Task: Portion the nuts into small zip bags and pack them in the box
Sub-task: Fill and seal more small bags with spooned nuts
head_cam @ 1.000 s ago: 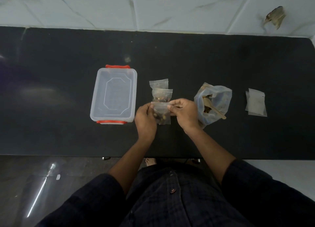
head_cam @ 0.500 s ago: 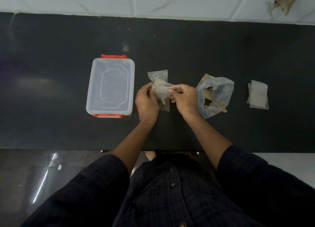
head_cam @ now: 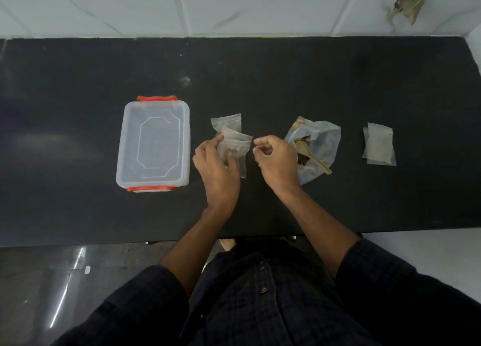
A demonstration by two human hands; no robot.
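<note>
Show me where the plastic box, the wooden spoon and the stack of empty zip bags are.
plastic box (head_cam: 153, 144), head view, middle of its clear lid
wooden spoon (head_cam: 303, 147), head view, its bowl inside the big bag
stack of empty zip bags (head_cam: 379, 145), head view, middle of the top bag

A black table runs along a white tiled wall. On it, from the left: a clear box with orange clips at both ends, lid on; a small pile of zip bags (some with nuts inside); a big bag with a wooden spoon poking out; empty bags, well apart.
</note>
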